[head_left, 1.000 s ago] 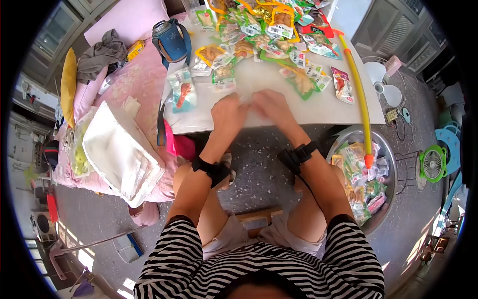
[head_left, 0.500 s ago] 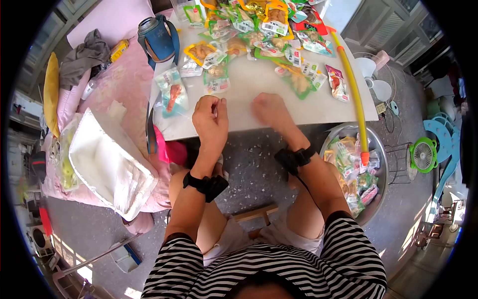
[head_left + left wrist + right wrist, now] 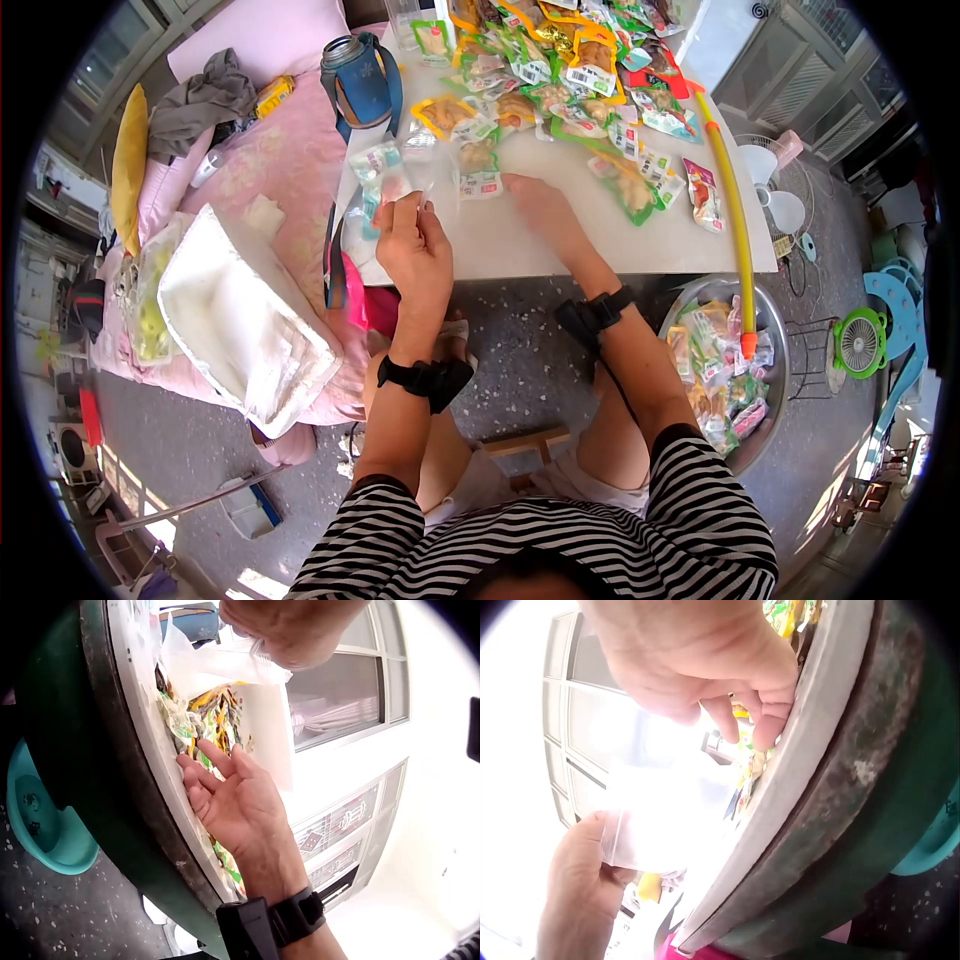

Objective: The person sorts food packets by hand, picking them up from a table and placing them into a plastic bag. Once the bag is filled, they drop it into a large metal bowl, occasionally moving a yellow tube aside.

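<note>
A clear plastic bag or sheet (image 3: 217, 661), faint in the head view, is pinched between the thumb and fingers of my left hand (image 3: 415, 250) (image 3: 289, 626), above the table's front edge. In the right wrist view the same plastic (image 3: 667, 817) hangs from the left hand (image 3: 581, 889). My right hand (image 3: 552, 225) (image 3: 697, 664) is over the table front, blurred in the head view, its fingers loosely bent and holding nothing. A teal-white food packet (image 3: 375, 175) lies just beyond the left hand; a green-edged packet (image 3: 478, 165) lies between the hands, farther back.
Many packets (image 3: 590, 65) are piled at the table's (image 3: 520, 240) back. A yellow tube (image 3: 735, 220) lies along its right side, above a metal basin (image 3: 780, 400) of packets. At left are a blue bottle (image 3: 362, 90) and a white foam box (image 3: 215, 310).
From close together, my hands have moved apart. The left hand has shifted left and now visibly holds the clear plastic out over the table. The head view has also shifted slightly.
</note>
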